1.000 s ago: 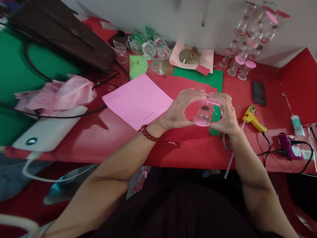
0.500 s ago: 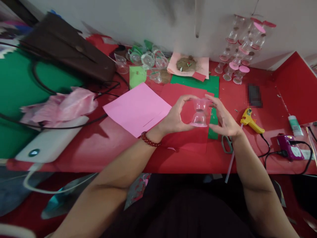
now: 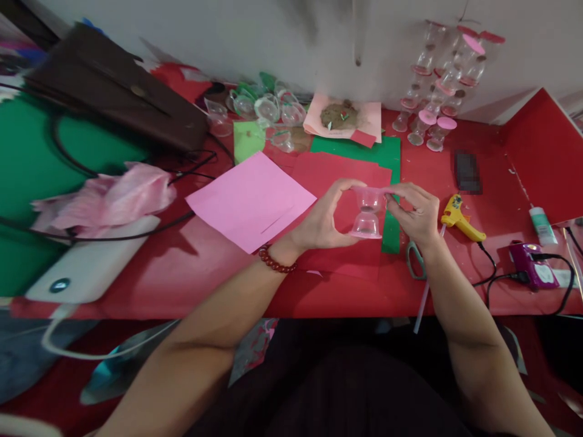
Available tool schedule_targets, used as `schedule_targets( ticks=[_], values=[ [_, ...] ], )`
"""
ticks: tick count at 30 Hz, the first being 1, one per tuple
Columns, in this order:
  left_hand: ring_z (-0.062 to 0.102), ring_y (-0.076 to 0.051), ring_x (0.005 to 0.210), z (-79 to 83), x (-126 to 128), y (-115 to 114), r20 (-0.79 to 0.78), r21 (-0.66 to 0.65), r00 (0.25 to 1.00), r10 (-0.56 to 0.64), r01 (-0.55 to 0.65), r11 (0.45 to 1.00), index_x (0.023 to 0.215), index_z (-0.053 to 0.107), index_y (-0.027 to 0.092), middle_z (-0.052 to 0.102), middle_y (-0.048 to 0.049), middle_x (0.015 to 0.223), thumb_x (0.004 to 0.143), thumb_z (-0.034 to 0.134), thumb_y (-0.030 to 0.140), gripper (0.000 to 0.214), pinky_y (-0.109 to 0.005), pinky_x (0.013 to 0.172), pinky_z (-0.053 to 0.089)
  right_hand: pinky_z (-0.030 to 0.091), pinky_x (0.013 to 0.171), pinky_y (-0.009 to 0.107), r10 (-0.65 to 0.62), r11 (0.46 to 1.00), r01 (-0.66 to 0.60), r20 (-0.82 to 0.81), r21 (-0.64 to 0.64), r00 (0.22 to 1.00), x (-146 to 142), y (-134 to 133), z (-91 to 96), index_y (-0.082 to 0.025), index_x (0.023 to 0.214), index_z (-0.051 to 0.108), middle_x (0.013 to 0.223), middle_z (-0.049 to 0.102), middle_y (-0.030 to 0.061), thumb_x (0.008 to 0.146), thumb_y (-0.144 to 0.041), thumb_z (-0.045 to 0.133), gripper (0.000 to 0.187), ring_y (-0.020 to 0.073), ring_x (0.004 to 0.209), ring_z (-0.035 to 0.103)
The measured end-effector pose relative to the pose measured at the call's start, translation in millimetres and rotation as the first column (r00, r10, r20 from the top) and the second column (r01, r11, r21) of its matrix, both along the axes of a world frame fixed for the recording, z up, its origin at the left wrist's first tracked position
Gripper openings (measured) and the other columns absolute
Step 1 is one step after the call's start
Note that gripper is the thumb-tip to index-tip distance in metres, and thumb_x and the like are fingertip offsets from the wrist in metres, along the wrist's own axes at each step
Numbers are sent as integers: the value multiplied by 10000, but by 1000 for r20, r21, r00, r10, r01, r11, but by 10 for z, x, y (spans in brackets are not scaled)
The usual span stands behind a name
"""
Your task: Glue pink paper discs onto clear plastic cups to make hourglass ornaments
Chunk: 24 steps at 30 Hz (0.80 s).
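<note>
The red worktop (image 3: 200, 267) spreads below me, and nothing I can make out on it has moved over the last second; the change is all in my hands. Red sheets (image 3: 332, 167) lie beneath my work, with a pink sheet (image 3: 248, 197) beside them on the left and part of a green sheet (image 3: 390, 233) showing on the right. By the wall is a cluster of joined cups (image 3: 426, 59), well apart from what I hold.

My left hand (image 3: 321, 221) curves in a wide C, clamped on the cup piece, fingers at its top and thumb at its foot. My right hand (image 3: 419, 212) has altered most: half a second ago its thumb sat well below the fingers; now thumb and fingertips have come together in a pinch on the top's right edge.

The cup piece (image 3: 367, 215), two clear cups meeting at their narrow ends, is held over the red sheets. A second ago it was tipped; now it stands upright, side-on to me.

Smallest are the lower pink disc (image 3: 367, 236) and upper pink disc (image 3: 371, 190). I judge that my left hand is steadying while the right attends to that upper edge; how firmly the disc sits, I can't tell.
</note>
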<state>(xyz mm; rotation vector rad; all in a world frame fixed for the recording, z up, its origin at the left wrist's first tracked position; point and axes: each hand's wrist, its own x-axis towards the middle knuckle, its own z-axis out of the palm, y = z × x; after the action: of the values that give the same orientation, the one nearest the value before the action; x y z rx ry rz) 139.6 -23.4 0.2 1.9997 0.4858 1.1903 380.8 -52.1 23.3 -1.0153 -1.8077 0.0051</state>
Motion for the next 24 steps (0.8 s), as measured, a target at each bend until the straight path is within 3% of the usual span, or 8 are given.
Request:
schedule_targets(
  ticks=[5, 10, 13, 15, 18, 24],
  values=[
    [574, -348, 1405, -61, 12, 0, -2, 34, 1000, -21, 21, 999, 1496, 502, 294, 585, -133, 1470, 689, 954, 475, 943, -529, 1239, 446, 660, 732, 352, -19, 997, 20, -13, 78, 1000, -41, 7, -21, -298, 898, 787, 850, 820, 0, 953, -236, 626, 181, 193, 766, 777],
    [519, -385, 1487, -44, -3, 42, 66, -107, 995, -79, 86, 991, 1532, 493, 320, 548, -136, 1556, 549, 967, 736, 1168, -541, 1278, 425, 622, 677, 324, -65, 998, 67, -90, 20, 994, -98, -4, -18, -268, 824, 730, 773, 770, -17, 913, -231, 629, 140, 166, 682, 726],
    [583, -342, 1448, 34, -17, 5, 116, -222, 991, -62, 86, 971, 1464, 600, 294, 647, -127, 1497, 792, 791, 773, 848, -514, 1267, 454, 586, 645, 299, -28, 1000, 27, -181, -5, 983, -93, 2, -29, -261, 823, 717, 743, 738, -35, 904, -211, 637, 124, 147, 655, 695],
    [650, -307, 1384, 84, -17, -47, 90, -248, 994, 61, -37, 968, 1356, 697, 279, 732, -109, 1402, 928, 722, 654, 569, -509, 1254, 475, 584, 657, 296, -6, 1000, 3, -215, -17, 977, -86, 6, -35, -259, 844, 723, 770, 750, -32, 908, -206, 645, 114, 146, 677, 704],
    [679, -286, 1378, 120, -2, -103, 21, -156, 971, 237, -231, 961, 1203, 783, 286, 806, -71, 1286, 987, 715, 468, 290, -531, 1264, 478, 605, 704, 304, 34, 999, -39, -213, -18, 976, -93, 2, -32, -261, 880, 740, 826, 781, -22, 911, -203, 658, 104, 153, 731, 735],
    [753, -248, 1285, 85, 4, -40, 16, 81, 946, 325, -325, 942, 1073, 814, 271, 861, -22, 1072, 1013, 665, 341, 176, -490, 1193, 582, 619, 753, 297, 81, 995, -90, -191, -39, 978, -130, -17, -35, -256, 898, 758, 858, 807, -13, 903, -194, 659, 117, 150, 766, 762]
  ],
)
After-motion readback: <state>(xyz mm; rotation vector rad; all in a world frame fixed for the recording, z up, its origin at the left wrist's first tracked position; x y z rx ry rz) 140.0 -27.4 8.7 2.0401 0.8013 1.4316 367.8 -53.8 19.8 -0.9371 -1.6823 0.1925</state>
